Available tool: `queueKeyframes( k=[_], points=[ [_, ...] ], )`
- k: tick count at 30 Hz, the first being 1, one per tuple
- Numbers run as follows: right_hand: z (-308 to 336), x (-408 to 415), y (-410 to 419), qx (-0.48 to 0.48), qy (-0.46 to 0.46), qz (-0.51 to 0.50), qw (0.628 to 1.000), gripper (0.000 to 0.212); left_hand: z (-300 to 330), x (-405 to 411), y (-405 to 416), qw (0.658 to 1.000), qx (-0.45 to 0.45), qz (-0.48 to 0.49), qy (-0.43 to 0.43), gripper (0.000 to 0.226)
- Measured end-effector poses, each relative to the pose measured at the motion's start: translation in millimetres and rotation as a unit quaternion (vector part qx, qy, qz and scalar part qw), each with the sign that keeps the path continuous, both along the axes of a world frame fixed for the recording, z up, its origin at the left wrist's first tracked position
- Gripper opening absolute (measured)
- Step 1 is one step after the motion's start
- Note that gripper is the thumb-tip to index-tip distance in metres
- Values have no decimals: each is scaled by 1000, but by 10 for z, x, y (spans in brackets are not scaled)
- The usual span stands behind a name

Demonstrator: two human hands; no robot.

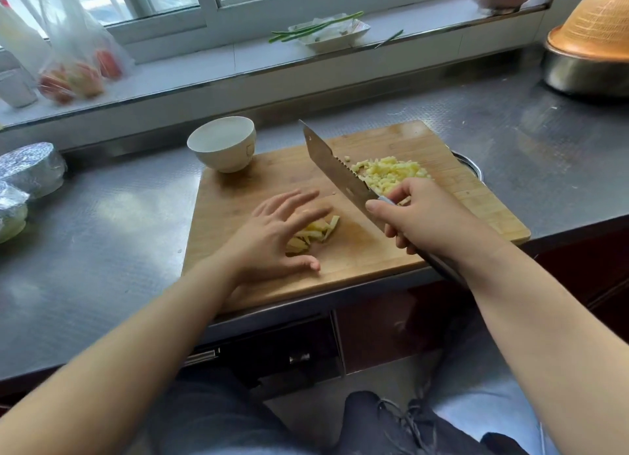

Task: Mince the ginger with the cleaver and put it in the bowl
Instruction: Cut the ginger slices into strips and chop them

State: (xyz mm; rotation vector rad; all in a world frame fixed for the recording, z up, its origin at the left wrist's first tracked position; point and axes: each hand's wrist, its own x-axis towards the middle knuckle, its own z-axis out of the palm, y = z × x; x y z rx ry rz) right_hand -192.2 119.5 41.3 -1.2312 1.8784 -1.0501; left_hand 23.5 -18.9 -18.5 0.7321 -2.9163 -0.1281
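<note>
A wooden cutting board [265, 182] lies on the steel counter. My right hand [425, 216] grips the cleaver [332, 167] by its handle, the blade angled up and away to the left. A pile of minced ginger [391, 172] sits on the board just right of the blade. Ginger strips [318, 231] lie near the board's middle, partly under my left hand [272, 233], whose fingers are spread and straight over them. A white bowl [223, 143] stands at the board's far left corner; I see nothing inside it.
Foil-wrapped items [30, 168] sit at the counter's left. A metal pot with an orange mesh cover [592, 42] stands far right. On the windowsill are a bag of fruit [73, 73] and a dish of green onion [333, 29]. A round metal rim [471, 167] shows behind the board.
</note>
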Motion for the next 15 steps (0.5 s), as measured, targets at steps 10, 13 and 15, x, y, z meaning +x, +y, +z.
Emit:
queueKeyframes(
  k=[10,13,15],
  points=[
    [1,-79,-13,7,-1,-17,1000,22,-21,-232,-289,996,19,-76,-35,57],
    [-14,-84,-39,-1,-17,-19,1000,22,-57,-206,-278,999,32,-37,3,57],
    [-17,-79,-62,-1,-21,-14,1000,23,-78,-200,-270,1000,23,-10,3,62]
  ],
)
